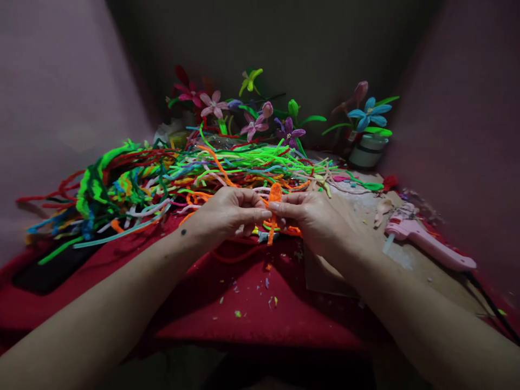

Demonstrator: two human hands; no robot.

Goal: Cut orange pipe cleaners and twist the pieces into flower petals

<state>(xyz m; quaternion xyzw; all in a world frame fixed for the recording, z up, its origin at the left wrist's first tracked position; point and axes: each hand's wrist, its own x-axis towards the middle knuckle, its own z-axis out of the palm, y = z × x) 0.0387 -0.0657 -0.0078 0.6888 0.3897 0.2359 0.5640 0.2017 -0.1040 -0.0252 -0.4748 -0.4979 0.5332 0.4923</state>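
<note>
An orange pipe cleaner, bent into a narrow loop, stands upright between my two hands at the middle of the view. My left hand pinches it from the left with thumb and fingers closed. From the right, my right hand grips it the same way, fingertips almost touching the left ones. Both hands hover just above a red cloth. More orange pieces lie under my hands.
A big heap of coloured pipe cleaners spreads behind my hands. Finished pipe-cleaner flowers stand at the back, some in a pot. A pink glue gun lies to the right on brown cardboard. Small scraps dot the cloth.
</note>
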